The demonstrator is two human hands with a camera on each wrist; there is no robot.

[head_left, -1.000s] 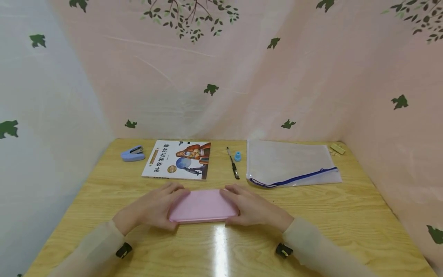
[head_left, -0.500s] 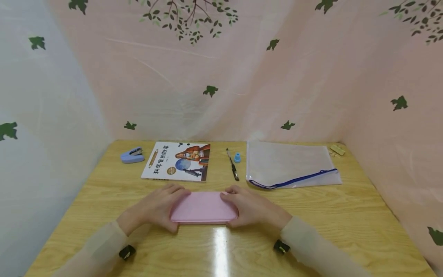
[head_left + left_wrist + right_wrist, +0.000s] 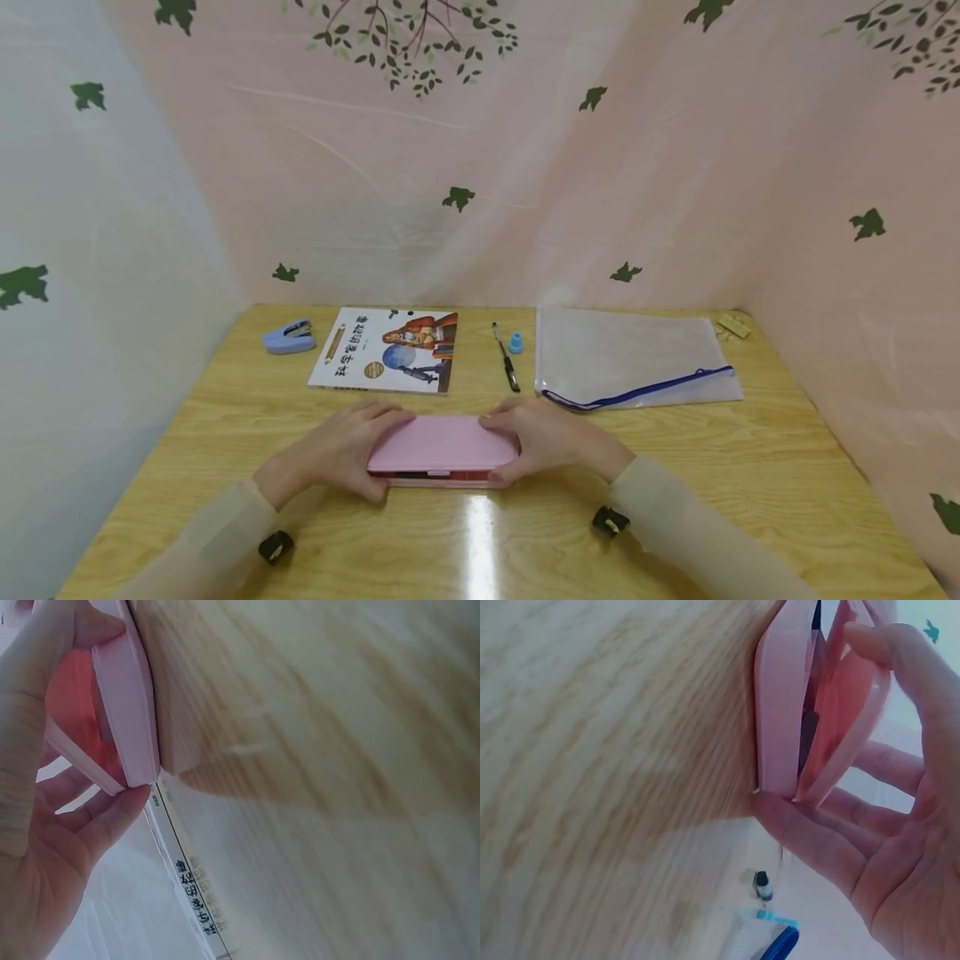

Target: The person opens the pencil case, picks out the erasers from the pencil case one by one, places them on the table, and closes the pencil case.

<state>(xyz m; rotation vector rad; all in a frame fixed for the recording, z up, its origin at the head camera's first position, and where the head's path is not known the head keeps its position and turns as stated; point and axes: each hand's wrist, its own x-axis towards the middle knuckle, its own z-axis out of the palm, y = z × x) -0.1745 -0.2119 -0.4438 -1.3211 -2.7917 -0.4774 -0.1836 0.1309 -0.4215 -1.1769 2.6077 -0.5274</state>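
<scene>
A pink hinged case (image 3: 441, 447) lies on the wooden table (image 3: 750, 483) in front of me. My left hand (image 3: 341, 450) grips its left end and my right hand (image 3: 543, 440) grips its right end. The lid is lifted a little, showing a dark gap along the near edge. In the left wrist view the case (image 3: 127, 697) is parted, with my fingers (image 3: 112, 817) round its far side and my thumb at its near side. The right wrist view shows the case (image 3: 810, 705) ajar, thumb on the lid, fingers (image 3: 810, 840) under the far edge.
Along the back of the table lie a blue stapler (image 3: 288, 337), a picture book (image 3: 386, 361), a black pen (image 3: 507, 367), a small blue cap (image 3: 516, 342), a clear zip pouch with a blue zipper (image 3: 630, 358) and a tan clip (image 3: 732, 326). Pink curtains close three sides.
The case's lid has risen slightly at the near edge, opening a dark gap. Both hands stay at the case's ends, with the right one shifted a little up.
</scene>
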